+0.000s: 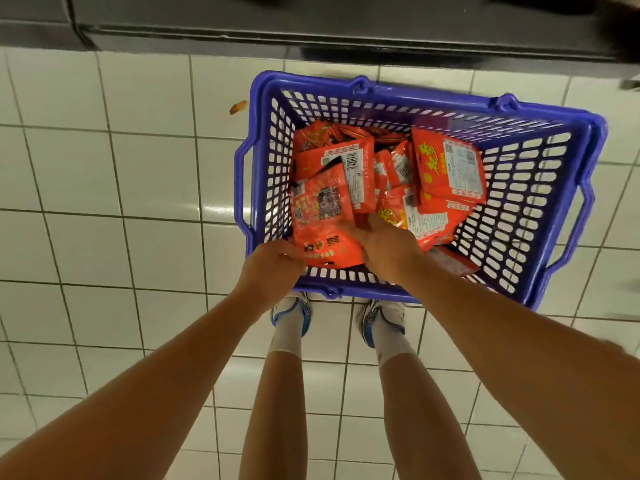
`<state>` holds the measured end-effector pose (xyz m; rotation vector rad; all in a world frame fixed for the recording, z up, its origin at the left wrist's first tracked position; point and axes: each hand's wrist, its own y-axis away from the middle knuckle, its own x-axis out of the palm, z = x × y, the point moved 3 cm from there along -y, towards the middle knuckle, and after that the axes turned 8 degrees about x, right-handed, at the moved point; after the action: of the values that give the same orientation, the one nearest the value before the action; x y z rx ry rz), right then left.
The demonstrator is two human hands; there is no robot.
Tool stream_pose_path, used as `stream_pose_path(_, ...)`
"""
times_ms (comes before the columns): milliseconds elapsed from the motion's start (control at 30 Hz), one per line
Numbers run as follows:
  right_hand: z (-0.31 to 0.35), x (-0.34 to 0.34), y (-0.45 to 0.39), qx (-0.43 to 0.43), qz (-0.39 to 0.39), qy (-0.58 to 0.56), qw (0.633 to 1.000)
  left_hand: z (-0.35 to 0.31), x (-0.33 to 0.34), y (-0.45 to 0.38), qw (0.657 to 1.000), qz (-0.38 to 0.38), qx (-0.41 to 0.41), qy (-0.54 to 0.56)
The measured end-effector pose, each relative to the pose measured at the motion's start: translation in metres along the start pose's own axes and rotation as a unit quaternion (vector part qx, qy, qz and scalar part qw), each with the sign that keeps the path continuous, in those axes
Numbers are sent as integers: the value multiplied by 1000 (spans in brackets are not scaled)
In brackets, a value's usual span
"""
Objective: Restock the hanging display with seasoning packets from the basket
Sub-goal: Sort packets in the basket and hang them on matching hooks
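White square floor tiles (104, 188) with dark grout lines fill most of the head view, bounded at the top by a dark grey base panel (311, 26) that runs across the frame. A blue plastic basket (540, 209) with slotted walls is seen standing on the tiles, just in front of the person's feet. A loose heap of red seasoning packets (446, 168) is contained in the basket, some lying flat, some leaning against one another, with printed labels and barcodes turned upward. One red packet (322, 220) is held up at the near left corner of the basket, above the near wall, its printed face turned toward the camera. The lower left edge of that packet is gripped by the left hand (270, 268), whose fingers are curled against it; the exact placing of the fingertips is blurred. The right hand (388, 247) is laid over the packet's lower right part, with fingers reaching forward onto the packets behind; whether these fingers close round anything cannot be told from the view. Both bare forearms are extended downward from the bottom corners of the frame. Two shoes (294, 311), white with blue trim and worn with white socks, are visible on the tiles beside the near wall of the basket. A small orange scrap (238, 107) is seen lying on a tile, left of the basket's far corner and apart from it.
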<state>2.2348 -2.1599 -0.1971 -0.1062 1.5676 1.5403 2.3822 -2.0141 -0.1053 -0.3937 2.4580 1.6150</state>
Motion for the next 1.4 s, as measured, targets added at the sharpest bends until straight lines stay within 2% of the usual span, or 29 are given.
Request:
stream_pose_path(67,3,-1,0,1,-29,-33,999,6,0,-4,1000,-11,-6,-9)
stream_pose_path(133,5,-14,6,10,-86,-120,989,11,0,-6,999,-12,10,-41)
stream_pose_path(233,2,-43,18,-9,-198,-278,940,16,-5,-3,999,-35,23,-7)
stream_pose_path(300,-5,-61,27,-5,-213,-375,902,16,-8,0,998,-24,39,36)
stream_pose_path(367,-12,-73,35,51,-163,-483,859,12,-8,4,997,4,56,60)
stream_pose_path(467,-18,-75,44,111,-35,-675,728,-5,2,7,995,36,82,35)
stream_pose_path(500,-19,-74,47,122,4,-707,697,-12,7,8,994,42,79,57)
stream_pose_path(600,-21,-69,51,154,84,-734,656,-28,18,11,985,35,82,145)
stream_pose_path(667,-33,-67,49,157,93,-720,669,-29,18,9,988,-6,66,143)
stream_pose_path(767,-66,-62,42,196,49,-645,737,-16,11,1,987,-69,24,144)
stream_pose_path(833,-88,-46,38,226,50,-516,825,-7,6,-6,988,-81,11,129)
stream_pose_path(900,-96,-21,41,191,142,-312,920,2,4,-11,991,-75,6,111)
stream_pose_path(933,-94,-8,46,135,200,-220,945,6,3,-13,991,-74,-2,109)
stream_pose_path(1000,-85,10,54,27,253,-141,957,14,3,-13,988,-88,-19,128)
stream_pose_path(1100,-82,29,60,66,295,-184,935,18,3,-11,979,-115,-30,166)
stream_pose_path(1233,-80,26,66,85,285,-247,922,14,5,-5,980,-110,-23,164)
stream_pose_path(1400,-83,17,84,70,228,-152,959,5,6,2,981,-96,-16,168)
